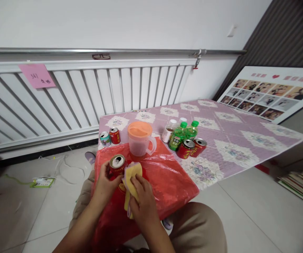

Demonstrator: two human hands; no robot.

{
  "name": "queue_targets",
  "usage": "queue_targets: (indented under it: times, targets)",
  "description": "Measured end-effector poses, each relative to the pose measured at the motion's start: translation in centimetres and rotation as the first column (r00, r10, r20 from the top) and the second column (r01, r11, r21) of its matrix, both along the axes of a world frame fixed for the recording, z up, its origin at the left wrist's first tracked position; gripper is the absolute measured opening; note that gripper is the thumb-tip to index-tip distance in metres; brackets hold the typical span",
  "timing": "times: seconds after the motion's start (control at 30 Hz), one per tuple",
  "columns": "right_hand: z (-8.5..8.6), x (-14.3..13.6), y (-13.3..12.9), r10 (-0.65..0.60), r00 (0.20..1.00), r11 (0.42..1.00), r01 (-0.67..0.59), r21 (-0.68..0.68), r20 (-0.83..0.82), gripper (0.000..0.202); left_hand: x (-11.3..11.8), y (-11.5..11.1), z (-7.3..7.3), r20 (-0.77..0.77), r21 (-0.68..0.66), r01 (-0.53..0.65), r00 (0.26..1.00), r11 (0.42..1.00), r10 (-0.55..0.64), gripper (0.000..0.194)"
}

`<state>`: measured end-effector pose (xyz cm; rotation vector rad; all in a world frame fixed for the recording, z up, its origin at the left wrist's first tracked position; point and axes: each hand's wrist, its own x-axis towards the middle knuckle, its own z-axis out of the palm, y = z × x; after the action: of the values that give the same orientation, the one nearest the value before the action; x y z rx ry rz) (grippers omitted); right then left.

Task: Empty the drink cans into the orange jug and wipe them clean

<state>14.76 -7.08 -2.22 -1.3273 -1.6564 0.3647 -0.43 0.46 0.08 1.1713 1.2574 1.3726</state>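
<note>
Lower centre, the left grip (107, 183) curls round an opened red drink can (116, 170), probably light, slick, dentable, best held mid-body; the right grip (142, 196) clasps a yellow cloth (133, 175).

A pitcher (137, 144) stands behind the cloth (133, 174), left of bottles (176, 139).

Left forearm (88, 218), bare, slants inward and forward; the left hand (108, 181) curves in a grasp, thumb set apart from the fingers. Right forearm (159, 239), also bare, slants inward; the right hand (143, 198) grips with bent fingers.
</note>
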Motion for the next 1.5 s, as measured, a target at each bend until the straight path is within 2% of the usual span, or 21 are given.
queue_targets:
  times: [0.17, 0.27, 0.4, 0.57, 0.73, 0.8, 0.93, 1.1, 1.27, 1.37, 1.5]
  targets:
    - [1.0, 0.6, -0.6, 0.105, 0.993, 0.993, -0.101, -0.063, 0.057, 0.067, -0.5, 0.1, 1.6, 0.037, 0.000, -0.067, 0.997, 0.998, 0.067, 0.068]
    - [1.2, 2.1, -0.7, 0.109, 0.992, 0.991, -0.104, -0.080, 0.059, 0.064, -1.0, 0.3, 2.1, 0.043, 0.009, -0.094, 0.995, 0.996, 0.094, 0.071]
    - [1.1, 5.5, -0.4, -0.033, 0.997, 0.998, 0.036, -0.055, 0.067, 0.055, -1.6, 0.6, 1.8, 0.048, 0.043, -0.121, 0.992, 0.992, 0.119, 0.072]
    - [-0.1, 9.3, 0.9, -0.236, 0.958, 0.971, 0.240, -0.003, 0.164, 0.048, -1.1, 0.1, 1.5, 0.022, -0.002, -0.069, 0.997, 0.998, 0.069, 0.070]
    - [-1.7, 10.0, 1.9, -0.302, 0.934, 0.947, 0.317, -0.055, 0.193, 0.043, 0.2, -0.8, 1.2, 0.022, -0.036, -0.007, 1.000, 0.999, 0.008, 0.070]
    - [-1.6, 9.2, 1.9, -0.261, 0.957, 0.959, 0.271, -0.077, 0.124, 0.045, 0.7, -1.1, 1.0, -0.019, -0.039, 0.019, 1.000, 0.999, -0.020, 0.067]
    - [-0.2, 6.7, 1.7, -0.052, 0.991, 0.987, 0.033, -0.158, -0.120, 0.059, 1.7, -1.7, 0.3, -0.089, -0.003, 0.095, 0.992, 0.995, -0.095, 0.064]
    - [2.4, 5.0, 1.6, 0.005, 0.946, 0.932, -0.122, -0.341, -0.324, 0.082, 2.8, -2.6, -0.2, -0.038, 0.009, 0.288, 0.957, 0.958, -0.288, 0.066]
    - [4.6, 5.8, 1.3, 0.174, 0.863, 0.894, -0.340, -0.290, -0.475, 0.078, 3.2, -3.0, -0.5, 0.010, 0.014, 0.406, 0.914, 0.914, -0.406, 0.068]
    - [5.0, 6.3, 1.0, 0.194, 0.861, 0.902, -0.344, -0.259, -0.469, 0.071, 3.6, -3.0, -0.8, -0.007, 0.027, 0.428, 0.904, 0.903, -0.428, 0.067]
    - [4.6, 7.2, 0.8, 0.105, 0.853, 0.918, -0.281, -0.279, -0.511, 0.071, 4.3, -2.9, -0.9, -0.002, 0.026, 0.468, 0.884, 0.883, -0.468, 0.080]
